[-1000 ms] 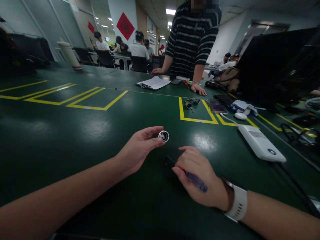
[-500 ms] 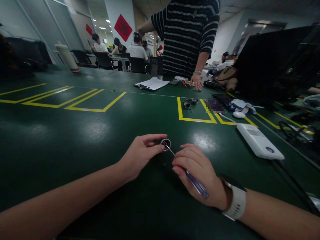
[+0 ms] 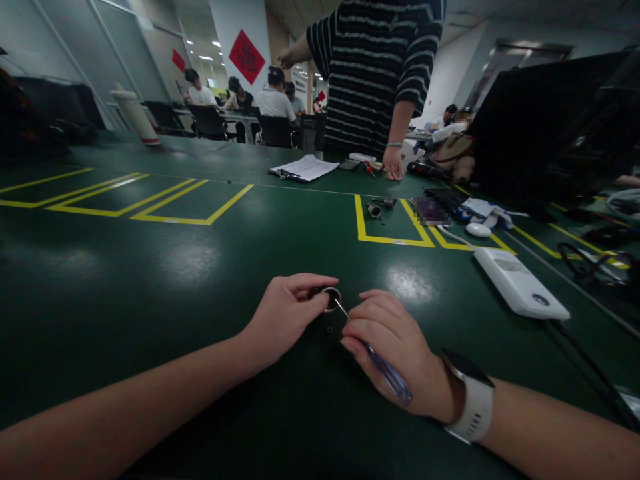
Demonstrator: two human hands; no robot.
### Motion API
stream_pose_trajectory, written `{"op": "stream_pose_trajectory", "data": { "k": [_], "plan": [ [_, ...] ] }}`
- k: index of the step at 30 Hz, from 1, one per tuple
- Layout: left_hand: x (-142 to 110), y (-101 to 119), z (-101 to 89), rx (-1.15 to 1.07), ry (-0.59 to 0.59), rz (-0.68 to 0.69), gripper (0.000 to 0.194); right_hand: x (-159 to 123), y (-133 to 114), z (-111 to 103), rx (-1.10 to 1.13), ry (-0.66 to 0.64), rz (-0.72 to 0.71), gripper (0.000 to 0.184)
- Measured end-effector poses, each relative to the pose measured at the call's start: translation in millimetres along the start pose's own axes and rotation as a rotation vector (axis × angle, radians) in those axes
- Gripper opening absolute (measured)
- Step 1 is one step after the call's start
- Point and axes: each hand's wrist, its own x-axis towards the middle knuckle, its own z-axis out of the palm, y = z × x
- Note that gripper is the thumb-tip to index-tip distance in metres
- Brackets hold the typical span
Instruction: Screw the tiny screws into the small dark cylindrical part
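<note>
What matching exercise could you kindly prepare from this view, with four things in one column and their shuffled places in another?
Things
1. Translucent purple-handled metal driver
2. Small round hollow metal part
3. White paper sheets on a clipboard
4. Rectangular white plastic device

Places
A. On the green table, towards its far side
B. In the right hand
C. On the table, at the right of the picture
D. In the left hand

Pairs: 1-B, 2-D, 3-A, 4-C.
</note>
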Motion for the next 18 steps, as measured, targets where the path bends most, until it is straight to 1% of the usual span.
{"op": "stream_pose_trajectory", "data": {
  "k": [4, 10, 13, 15, 16, 18],
  "plan": [
    [0.4, 1.3, 0.0, 0.066, 0.018, 0.033, 0.024, 0.2, -2.6, 0.3, -0.019, 0.005, -0.017, 0.004],
    [0.5, 1.1, -0.1, 0.061, 0.021, 0.0, 0.023, 1.9, -4.3, 1.2, -0.065, 0.002, -0.017, 0.006],
    [0.4, 1.1, 0.2, 0.068, 0.026, -0.005, 0.022, 1.7, -3.7, 0.6, -0.021, -0.003, 0.002, 0.007],
    [1.3, 1.7, -0.2, 0.052, 0.031, -0.019, 0.022, 1.2, -2.5, -0.7, 0.083, 0.03, 0.05, 0.008],
    [2.0, 2.2, -0.8, 0.028, 0.035, -0.028, 0.021, 0.8, -1.5, -1.3, 0.16, 0.06, 0.102, 0.009],
    [4.1, 2.8, -3.0, -0.043, 0.051, -0.038, 0.024, 0.1, 2.1, -1.4, 0.349, 0.128, 0.272, 0.014]
  ]
}}
